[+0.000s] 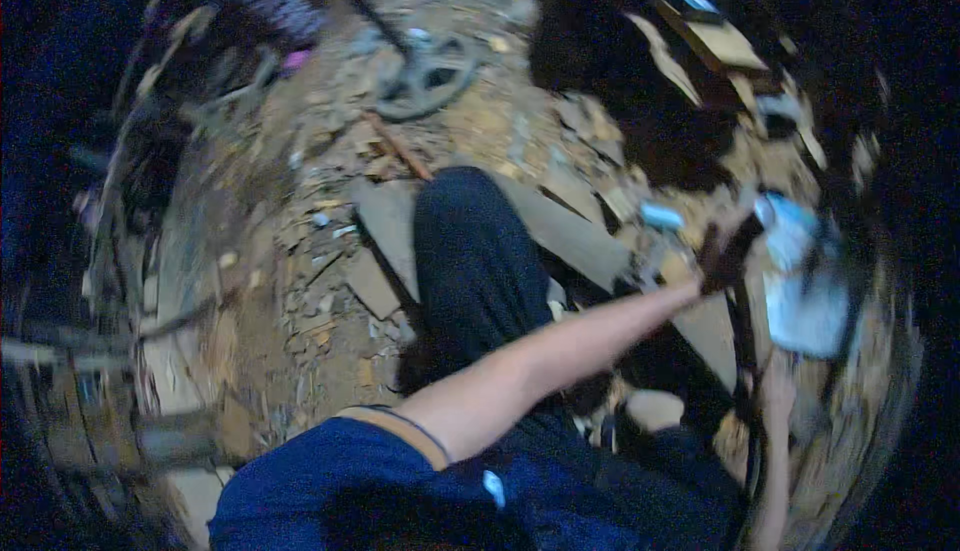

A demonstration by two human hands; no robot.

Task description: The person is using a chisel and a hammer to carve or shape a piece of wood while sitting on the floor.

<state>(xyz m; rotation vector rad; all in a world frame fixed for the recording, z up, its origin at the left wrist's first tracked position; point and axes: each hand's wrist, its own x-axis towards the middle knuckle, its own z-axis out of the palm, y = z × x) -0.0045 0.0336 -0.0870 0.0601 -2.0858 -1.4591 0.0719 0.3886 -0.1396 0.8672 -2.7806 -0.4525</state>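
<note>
My left arm reaches across my raised knee to the right. My left hand [728, 251], in a dark glove or wrap, is smeared by motion. Its fingers end at the upper edge of a pale blue and white bag-like thing [808, 316]; whether they grip it cannot be made out. Lower down, my right hand [776, 393] is blurred beside a dark upright bar or strap [745, 341] just below that thing. Its fingers do not show clearly. A small light blue cylinder [661, 216] lies left of my left hand.
A metal detector [425, 79] with a round open coil rests on the rubble ahead. Grey boards [570, 236] lie around my knee [470, 251]. A dark hollow [630, 81] opens at the far right, with a wooden piece [722, 43] by it. Broken chips [320, 301] litter the ground.
</note>
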